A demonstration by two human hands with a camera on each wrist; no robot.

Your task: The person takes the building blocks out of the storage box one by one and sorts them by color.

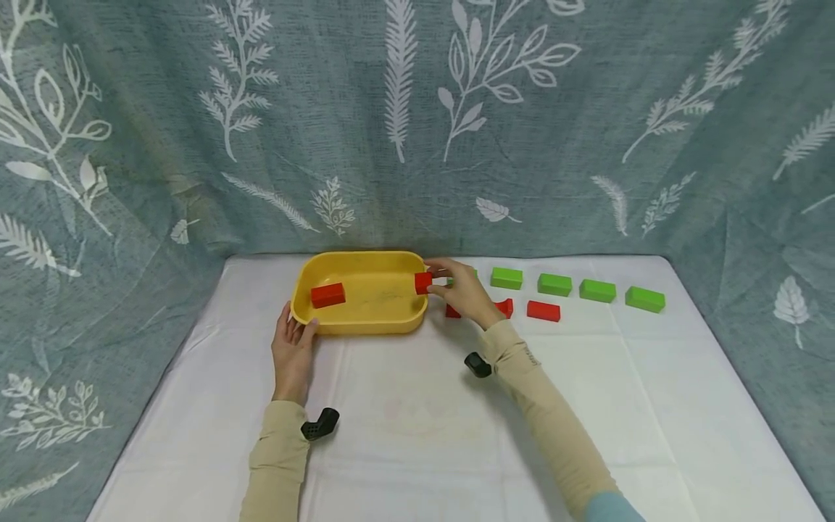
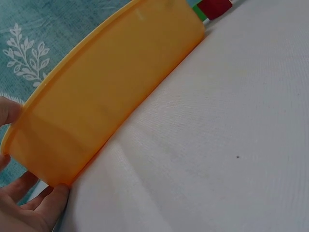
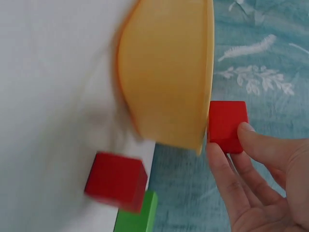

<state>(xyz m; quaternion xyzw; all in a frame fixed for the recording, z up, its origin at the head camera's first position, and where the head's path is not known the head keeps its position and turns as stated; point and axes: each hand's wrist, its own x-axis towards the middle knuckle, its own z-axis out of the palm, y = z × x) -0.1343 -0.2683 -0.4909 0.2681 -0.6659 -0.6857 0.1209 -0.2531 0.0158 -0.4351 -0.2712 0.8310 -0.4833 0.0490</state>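
Note:
A yellow tray [image 1: 359,328] with raised walls stands at the back of the table, and a red block [image 1: 328,295] lies inside it on the left. My left hand [image 1: 293,355] holds the tray's front left corner, thumb at the rim and fingers along the wall. Over the tray's right rim, my right hand [image 1: 462,292] pinches another red block [image 3: 227,126] between thumb and fingers. Below that hand in the right wrist view are a red block [image 3: 117,181] and a green block [image 3: 136,215]. In the head view the right hand partly hides them.
A row of several green blocks [image 1: 554,285] runs along the back right of the white-covered table [image 1: 417,435]. In front of it lie a red block [image 1: 543,311] and a partly hidden red piece [image 1: 505,308]. A patterned teal curtain [image 1: 365,130] hangs behind.

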